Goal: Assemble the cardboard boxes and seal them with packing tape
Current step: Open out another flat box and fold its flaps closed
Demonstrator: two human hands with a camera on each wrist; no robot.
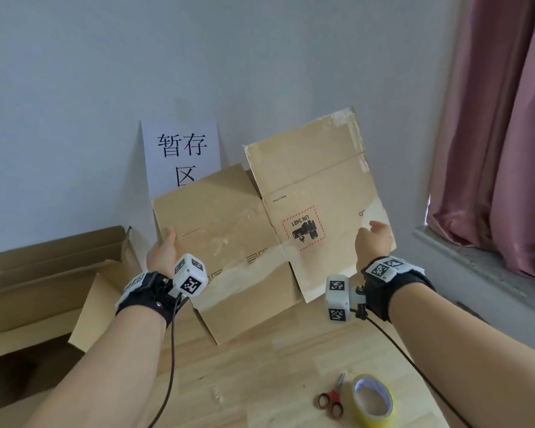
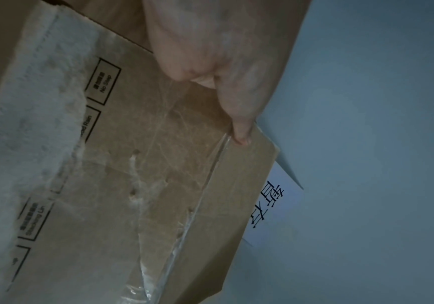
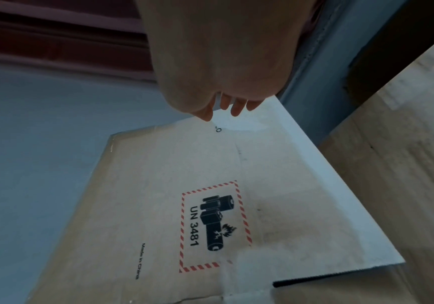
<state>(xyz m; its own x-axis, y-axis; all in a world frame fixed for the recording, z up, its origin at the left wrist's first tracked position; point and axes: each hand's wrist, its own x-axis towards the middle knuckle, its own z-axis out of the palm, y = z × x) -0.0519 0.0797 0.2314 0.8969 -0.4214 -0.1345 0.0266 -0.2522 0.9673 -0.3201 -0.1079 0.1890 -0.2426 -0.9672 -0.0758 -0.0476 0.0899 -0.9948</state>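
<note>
I hold a folded, partly opened cardboard box [image 1: 229,217] upright over the wooden surface, with old clear tape on it and a red-bordered UN 3481 label [image 1: 303,231]. My left hand [image 1: 164,245] grips its left edge; in the left wrist view the thumb [image 2: 239,127] presses the front panel [image 2: 145,164] beside a crease. My right hand [image 1: 374,239] holds the right edge of the labelled panel [image 3: 184,185], and its fingertips [image 3: 232,108] show at that edge. A roll of yellow packing tape [image 1: 372,400] lies near me at the lower right.
Red-handled scissors [image 1: 331,400] lie left of the tape on the wooden surface [image 1: 260,366]. Open cardboard boxes [image 1: 53,273] stand at the left. A paper sign [image 1: 181,152] leans on the wall behind. A window sill [image 1: 476,264] and pink curtain [image 1: 501,118] are at the right.
</note>
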